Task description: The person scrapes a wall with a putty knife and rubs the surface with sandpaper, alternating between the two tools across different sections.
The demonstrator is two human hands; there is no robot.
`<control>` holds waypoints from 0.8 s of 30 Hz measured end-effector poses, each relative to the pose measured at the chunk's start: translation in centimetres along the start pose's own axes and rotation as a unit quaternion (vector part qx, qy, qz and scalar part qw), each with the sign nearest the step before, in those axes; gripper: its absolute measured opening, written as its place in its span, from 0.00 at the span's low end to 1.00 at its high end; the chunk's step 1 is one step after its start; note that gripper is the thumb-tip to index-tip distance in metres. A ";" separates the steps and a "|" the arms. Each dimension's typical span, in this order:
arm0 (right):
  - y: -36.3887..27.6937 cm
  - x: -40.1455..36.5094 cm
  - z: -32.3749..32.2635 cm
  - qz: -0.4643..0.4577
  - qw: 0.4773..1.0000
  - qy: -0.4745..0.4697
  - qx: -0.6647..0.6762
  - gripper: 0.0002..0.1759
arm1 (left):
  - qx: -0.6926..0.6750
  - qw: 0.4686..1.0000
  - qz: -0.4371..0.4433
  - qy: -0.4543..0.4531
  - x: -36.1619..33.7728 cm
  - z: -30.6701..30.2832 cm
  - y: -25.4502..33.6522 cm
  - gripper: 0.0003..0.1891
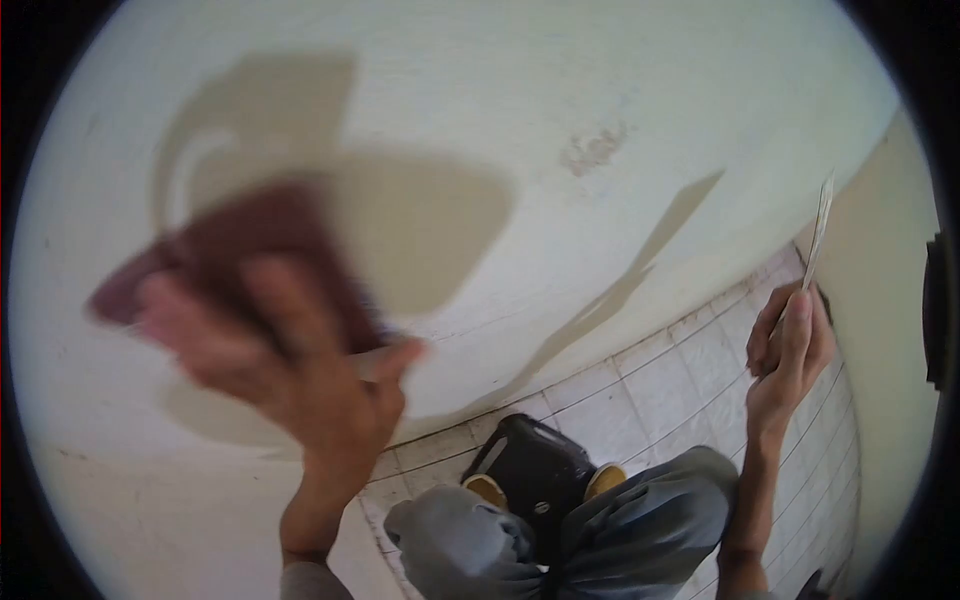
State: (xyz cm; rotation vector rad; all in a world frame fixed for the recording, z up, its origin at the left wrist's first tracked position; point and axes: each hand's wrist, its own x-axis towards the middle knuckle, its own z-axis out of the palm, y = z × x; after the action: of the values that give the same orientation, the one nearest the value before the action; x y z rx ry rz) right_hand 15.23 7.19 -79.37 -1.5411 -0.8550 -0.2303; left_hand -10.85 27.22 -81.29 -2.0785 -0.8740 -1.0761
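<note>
My left hand is raised at the wall, its fingers on a dark red sheet of sandpaper. The sheet is bent, and both it and the fingers are blurred. Over on the right, my right hand is closed round a putty knife. Its thin blade points up and shows nearly edge-on, and most of the handle is hidden in the fist. Shadows of both hands and what they hold fall on the pale wall.
A rough patch marks the wall's upper middle. Below, a black case-like object stands on the white tiled floor between my legs, with yellow shoes at its sides. A second wall closes off the right.
</note>
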 end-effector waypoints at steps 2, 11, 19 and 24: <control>0.2 0.1 -0.7 0.000 1.000 0.006 0.017 0.23 | 0.012 1.000 0.007 0.011 0.6 0.0 0.5 0.58; 3.1 1.0 -2.7 0.034 0.996 -0.085 -0.009 0.22 | 0.007 0.952 0.233 -0.199 -7.0 5.9 9.9 0.47; 8.6 -0.2 -1.1 0.009 0.982 -0.165 0.092 0.18 | -0.010 0.989 0.095 -0.112 -4.1 4.4 7.1 0.48; 10.9 -3.4 -1.0 0.034 0.977 -0.210 0.027 0.17 | 0.054 0.908 0.363 -0.205 -10.6 10.6 15.9 0.47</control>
State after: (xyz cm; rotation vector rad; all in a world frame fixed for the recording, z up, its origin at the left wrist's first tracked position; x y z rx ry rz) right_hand 20.03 5.79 -89.67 -1.5902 -1.1246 0.1746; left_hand 1.46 23.34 -98.93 -2.2752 -0.2558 -0.1932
